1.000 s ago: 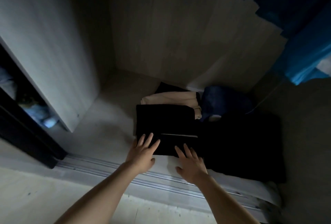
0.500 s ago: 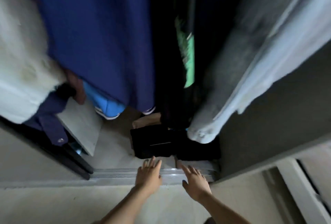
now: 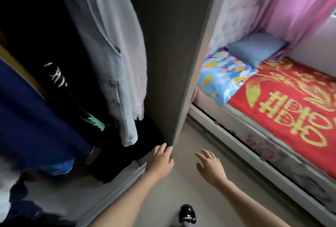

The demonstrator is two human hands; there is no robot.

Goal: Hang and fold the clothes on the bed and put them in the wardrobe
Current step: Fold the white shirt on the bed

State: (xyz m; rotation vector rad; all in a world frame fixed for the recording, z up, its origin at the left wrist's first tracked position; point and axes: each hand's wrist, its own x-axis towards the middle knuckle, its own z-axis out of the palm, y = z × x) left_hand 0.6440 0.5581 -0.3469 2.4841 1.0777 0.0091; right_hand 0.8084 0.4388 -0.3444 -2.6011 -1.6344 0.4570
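Now, left hand [image 3: 160, 159]: grip released, fingers spread, by the front edge of the wardrobe side panel [image 3: 172, 63]; contact unclear.
Right hand [image 3: 211, 166]: grip released, fingers straight, over the floor [image 3: 181, 188].
Folded black clothes [image 3: 116, 161]: on the wardrobe floor [image 3: 63, 199], beside the left hand.
Hanging clothes: pale denim garment [image 3: 112, 63], black printed garment [image 3: 60, 83], navy garment [image 3: 36, 117], inside the wardrobe.
Bed [image 3: 269, 152]: to the right, red and gold cover [image 3: 291, 110], blue pillow [image 3: 254, 48] at its head.
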